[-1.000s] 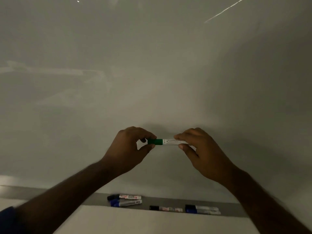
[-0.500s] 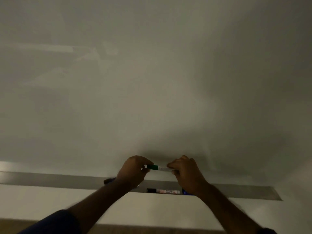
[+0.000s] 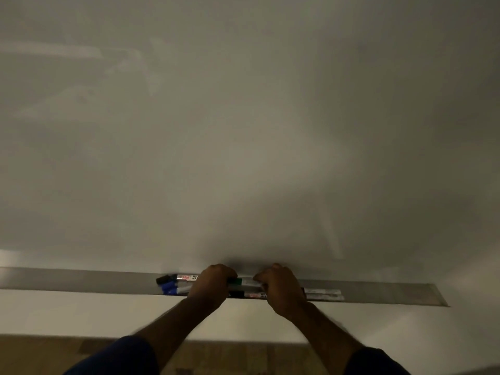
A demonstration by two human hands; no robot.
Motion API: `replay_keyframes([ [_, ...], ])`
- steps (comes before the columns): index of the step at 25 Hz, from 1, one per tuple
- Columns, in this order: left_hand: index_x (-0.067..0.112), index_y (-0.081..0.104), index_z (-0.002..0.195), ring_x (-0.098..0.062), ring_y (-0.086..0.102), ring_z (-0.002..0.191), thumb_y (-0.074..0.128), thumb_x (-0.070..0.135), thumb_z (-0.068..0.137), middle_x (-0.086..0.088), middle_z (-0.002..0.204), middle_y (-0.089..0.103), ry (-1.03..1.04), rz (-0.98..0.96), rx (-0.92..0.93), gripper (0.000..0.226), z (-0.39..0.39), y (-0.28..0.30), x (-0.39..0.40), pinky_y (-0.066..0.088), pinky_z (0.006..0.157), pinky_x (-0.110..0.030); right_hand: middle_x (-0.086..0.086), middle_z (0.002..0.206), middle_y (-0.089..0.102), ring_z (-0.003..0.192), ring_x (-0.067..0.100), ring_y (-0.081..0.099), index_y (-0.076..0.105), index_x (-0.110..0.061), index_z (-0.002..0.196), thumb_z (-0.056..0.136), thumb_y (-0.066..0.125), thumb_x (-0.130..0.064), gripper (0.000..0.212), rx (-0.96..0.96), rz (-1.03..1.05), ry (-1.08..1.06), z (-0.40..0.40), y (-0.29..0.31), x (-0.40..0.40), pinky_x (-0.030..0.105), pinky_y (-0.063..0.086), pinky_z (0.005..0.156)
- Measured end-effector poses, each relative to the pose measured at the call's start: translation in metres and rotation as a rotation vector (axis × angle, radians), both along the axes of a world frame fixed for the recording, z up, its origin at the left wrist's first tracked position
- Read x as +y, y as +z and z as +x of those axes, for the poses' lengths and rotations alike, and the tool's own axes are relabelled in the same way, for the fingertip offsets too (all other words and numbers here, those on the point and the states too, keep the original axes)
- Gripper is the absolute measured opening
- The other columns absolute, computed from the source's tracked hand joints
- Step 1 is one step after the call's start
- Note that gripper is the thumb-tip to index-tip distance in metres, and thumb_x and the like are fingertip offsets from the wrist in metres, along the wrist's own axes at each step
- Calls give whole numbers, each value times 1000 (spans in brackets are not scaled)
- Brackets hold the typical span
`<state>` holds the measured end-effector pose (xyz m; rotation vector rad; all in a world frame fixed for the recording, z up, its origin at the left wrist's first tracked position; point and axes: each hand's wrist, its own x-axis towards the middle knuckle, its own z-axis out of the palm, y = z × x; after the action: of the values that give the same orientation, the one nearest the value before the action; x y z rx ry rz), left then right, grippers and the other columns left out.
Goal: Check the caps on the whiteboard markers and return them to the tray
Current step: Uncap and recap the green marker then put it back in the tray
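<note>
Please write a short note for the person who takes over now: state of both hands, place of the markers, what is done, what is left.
Left hand grips the cap end of the green marker; right hand grips its barrel end.
The marker is low over the tray, not released.
In the tray: black-capped marker, blue-capped marker, another black-capped one, more at right.
Left: set it down, let go.
</note>
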<state>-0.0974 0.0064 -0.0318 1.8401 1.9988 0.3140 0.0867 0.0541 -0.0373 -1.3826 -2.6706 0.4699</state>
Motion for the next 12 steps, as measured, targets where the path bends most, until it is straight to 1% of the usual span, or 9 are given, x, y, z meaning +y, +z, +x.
replay_keyframes([
  [2,27,70,94,-13,64,84,63,14,81,2,98,71,2,-29,1,20,1,-4,2,48,72,-23,9,109,67,103,27,57,66,-23,115,84,60,-15,32,-26,-10,-11,0,-7,-1,31,46,90],
  [5,26,69,99,-16,65,88,63,11,81,0,101,71,-3,-69,22,24,3,-9,4,53,78,-27,9,111,65,107,27,55,65,-21,116,84,63,-13,33,-81,7,13,0,-16,-2,35,46,94],
  [9,25,69,103,-19,64,91,59,6,80,-2,104,70,-24,-95,69,31,2,-13,3,51,78,-29,8,107,68,105,26,55,66,-19,112,85,60,-9,30,-123,41,89,-1,-21,-3,37,44,91],
  [12,25,70,102,-19,64,90,58,7,82,-3,103,71,-40,-91,72,30,1,-15,3,47,75,-26,7,107,69,104,26,56,66,-19,111,84,62,-10,29,-100,31,83,2,-21,-1,37,46,91],
])
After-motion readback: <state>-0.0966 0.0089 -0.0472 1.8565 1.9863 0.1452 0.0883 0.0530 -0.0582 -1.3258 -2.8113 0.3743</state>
